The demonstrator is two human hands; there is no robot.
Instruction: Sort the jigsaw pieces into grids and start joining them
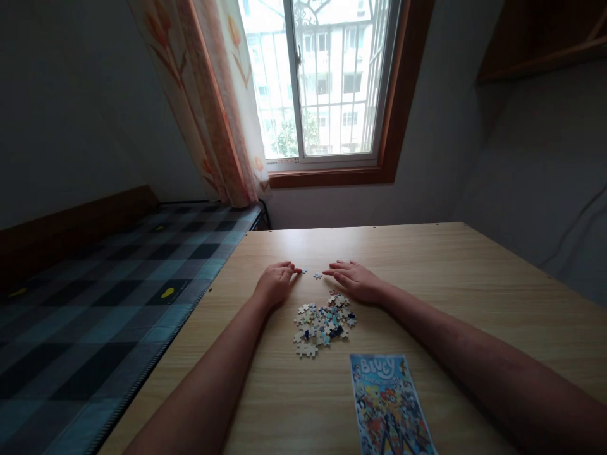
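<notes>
When seen from the head camera, over a pale wooden bench [474, 272], left hand [277, 281] and right hand [355, 280] facing each other across a narrow gap. Within that gap, left puzzle piece [304, 271] right at the tip of the left hand's outstretched finger, and right puzzle piece [317, 276] just beside the right hand's foremost fingertip. Between one piece and the other, only a sliver of bare wood, with both nearly level in a row. From the left hand, both pieces to the right, left puzzle piece nearer; from the right hand, both to the left, right puzzle piece nearer. On the right puzzle piece, knobs but no clear long axis; on the left puzzle piece, too little visible to judge.

Left hand low on the wood, fingers close together and bent; whether pinching or only touching, impossible to tell. Right hand palm down, fingers loosely spread, nothing visible in the grasp; whether touching or stopping short, too small to tell.

Nearer the camera, heap of loose pieces [327, 325], pale, light blue and dark blue, with the far end close to the right hand. Closer still and further right, printed picture sheet [391, 401] lettered "BLUEY", long axis running mostly away from the camera. Left of the bench, checked bed cover [142, 309]; beyond, curtain [202, 76] and window [339, 95].
</notes>
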